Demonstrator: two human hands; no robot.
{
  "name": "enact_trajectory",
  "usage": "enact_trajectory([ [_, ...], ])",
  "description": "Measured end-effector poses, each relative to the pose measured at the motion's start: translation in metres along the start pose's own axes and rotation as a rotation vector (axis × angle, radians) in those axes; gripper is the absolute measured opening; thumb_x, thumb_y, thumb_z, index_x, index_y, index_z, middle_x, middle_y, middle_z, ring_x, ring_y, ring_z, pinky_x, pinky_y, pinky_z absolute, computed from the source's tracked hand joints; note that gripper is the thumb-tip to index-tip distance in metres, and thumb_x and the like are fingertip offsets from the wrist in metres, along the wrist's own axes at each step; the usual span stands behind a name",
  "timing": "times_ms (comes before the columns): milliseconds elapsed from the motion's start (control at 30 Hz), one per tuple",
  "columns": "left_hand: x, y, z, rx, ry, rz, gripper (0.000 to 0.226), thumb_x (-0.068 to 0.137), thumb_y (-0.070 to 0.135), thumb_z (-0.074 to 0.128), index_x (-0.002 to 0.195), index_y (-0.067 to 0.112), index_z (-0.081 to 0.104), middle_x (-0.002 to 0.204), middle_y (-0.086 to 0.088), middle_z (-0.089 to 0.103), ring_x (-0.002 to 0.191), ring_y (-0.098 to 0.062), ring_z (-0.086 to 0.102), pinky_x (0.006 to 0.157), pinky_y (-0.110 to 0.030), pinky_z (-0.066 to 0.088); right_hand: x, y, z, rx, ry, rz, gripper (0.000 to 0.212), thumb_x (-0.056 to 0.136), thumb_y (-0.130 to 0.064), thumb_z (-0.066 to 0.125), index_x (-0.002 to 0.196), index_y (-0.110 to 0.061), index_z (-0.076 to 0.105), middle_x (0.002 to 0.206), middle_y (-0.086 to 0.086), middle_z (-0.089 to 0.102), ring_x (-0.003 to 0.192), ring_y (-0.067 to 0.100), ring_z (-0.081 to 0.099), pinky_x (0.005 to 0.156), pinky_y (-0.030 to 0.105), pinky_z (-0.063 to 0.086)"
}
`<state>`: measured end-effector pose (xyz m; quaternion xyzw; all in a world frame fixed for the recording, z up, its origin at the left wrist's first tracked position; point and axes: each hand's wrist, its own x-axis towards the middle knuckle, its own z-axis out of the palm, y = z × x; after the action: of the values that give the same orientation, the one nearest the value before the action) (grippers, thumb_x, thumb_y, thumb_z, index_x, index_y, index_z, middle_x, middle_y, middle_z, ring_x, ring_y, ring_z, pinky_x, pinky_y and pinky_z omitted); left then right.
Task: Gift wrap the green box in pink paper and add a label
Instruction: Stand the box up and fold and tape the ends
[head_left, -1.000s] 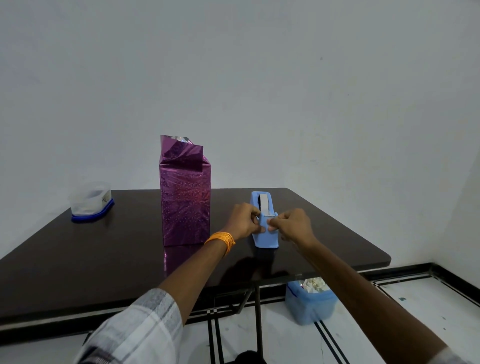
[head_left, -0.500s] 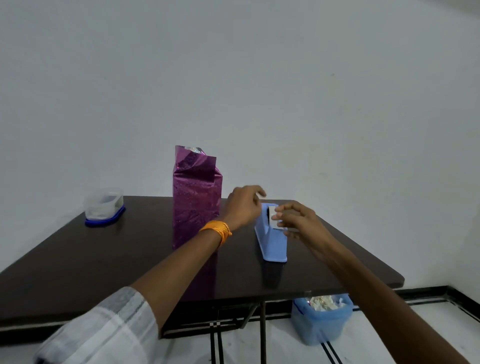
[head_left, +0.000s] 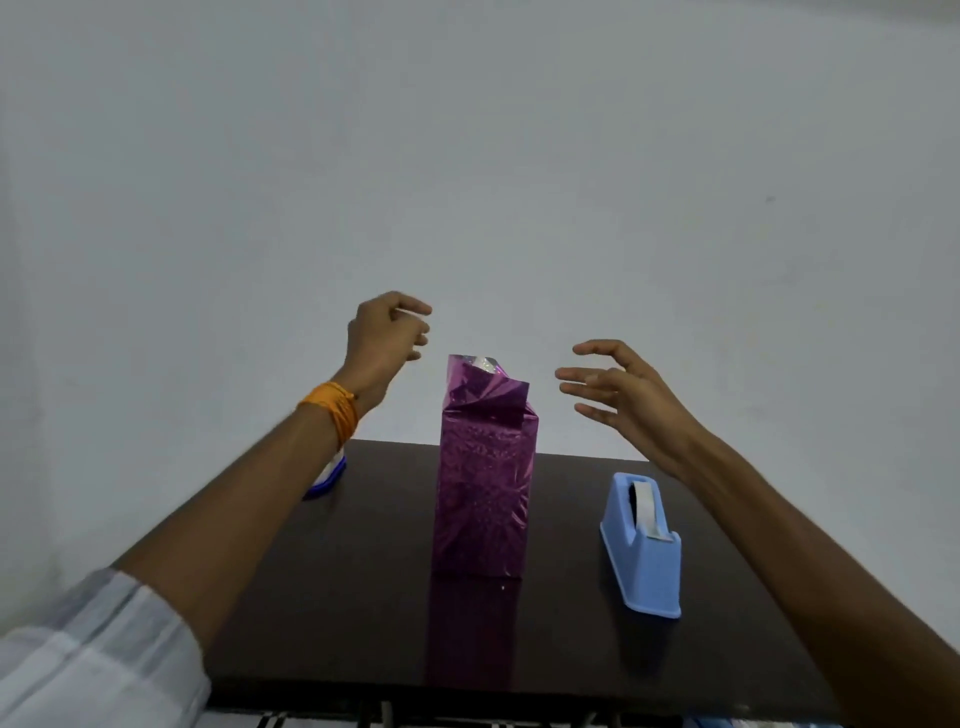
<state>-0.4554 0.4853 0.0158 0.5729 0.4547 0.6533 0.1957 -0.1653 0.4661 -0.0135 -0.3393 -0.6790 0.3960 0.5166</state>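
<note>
On the bench (head_left: 337, 597), midway between side edges, the box (head_left: 483, 499) stands upright, its paper (head_left: 488, 395) top unsealed. Left hand (head_left: 387, 338) curled just above-left of the top (pinching tape? cannot tell). Right hand (head_left: 618, 387) spread, released, level at right, about equally near.

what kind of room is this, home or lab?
Likely a plain spare room, possibly a home: bare white wall, one dark table with a pink-wrapped box and blue tape dispenser.
</note>
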Motion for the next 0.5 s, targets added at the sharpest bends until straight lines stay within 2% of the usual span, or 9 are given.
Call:
enact_trajectory([
  [100, -0.001, -0.031, 0.003, -0.073, -0.073, -0.170, 0.021, 0.087, 0.001, 0.057, 0.101, 0.011, 0.069, 0.098, -0.012, 0.070, 0.086, -0.020, 0.066, 0.068, -0.026, 0.056, 0.018, -0.003, 0.011, -0.073, -0.015, -0.003, 0.037, 0.096, -0.007, 0.043, 0.126, -0.024, 0.054, 0.111, 0.011, 0.075, 0.111, 0.023, 0.068, 0.107, 0.046, 0.044],
  [200, -0.009, -0.050, 0.013, -0.094, -0.179, -0.231, 0.024, 0.087, 0.004, 0.063, 0.110, 0.010, 0.065, 0.104, -0.016, 0.070, 0.088, -0.020, 0.066, 0.071, -0.027, 0.056, 0.028, 0.006, 0.021, -0.266, -0.016, 0.008, 0.043, 0.087, -0.014, 0.059, 0.126, -0.031, 0.052, 0.101, 0.004, 0.077, 0.103, 0.014, 0.071, 0.110, 0.048, 0.043],
  [333, -0.010, -0.058, 0.022, -0.098, -0.289, -0.185, 0.035, 0.084, 0.006, 0.072, 0.116, 0.013, 0.059, 0.098, -0.011, 0.072, 0.094, -0.020, 0.069, 0.079, -0.030, 0.056, 0.038, 0.020, 0.031, -0.368, -0.045, 0.033, 0.054, 0.080, -0.023, 0.066, 0.130, -0.032, 0.049, 0.105, -0.005, 0.071, 0.110, 0.012, 0.064, 0.112, 0.047, 0.041],
  [433, -0.007, -0.060, 0.026, -0.070, -0.350, -0.150, 0.037, 0.081, 0.005, 0.076, 0.112, 0.014, 0.060, 0.092, -0.007, 0.073, 0.089, -0.015, 0.069, 0.071, -0.021, 0.055, 0.043, 0.026, 0.031, -0.350, -0.027, 0.060, 0.053, 0.083, -0.018, 0.068, 0.130, -0.032, 0.048, 0.106, -0.005, 0.070, 0.113, 0.010, 0.060, 0.112, 0.046, 0.041],
  [500, -0.004, -0.063, 0.029, -0.018, -0.391, -0.108, 0.032, 0.081, 0.004, 0.075, 0.110, 0.012, 0.063, 0.090, -0.008, 0.074, 0.084, -0.013, 0.070, 0.069, -0.019, 0.054, 0.044, 0.027, 0.028, -0.362, -0.035, 0.071, 0.050, 0.087, -0.016, 0.064, 0.130, -0.033, 0.047, 0.100, -0.001, 0.074, 0.109, 0.007, 0.062, 0.112, 0.046, 0.040],
])
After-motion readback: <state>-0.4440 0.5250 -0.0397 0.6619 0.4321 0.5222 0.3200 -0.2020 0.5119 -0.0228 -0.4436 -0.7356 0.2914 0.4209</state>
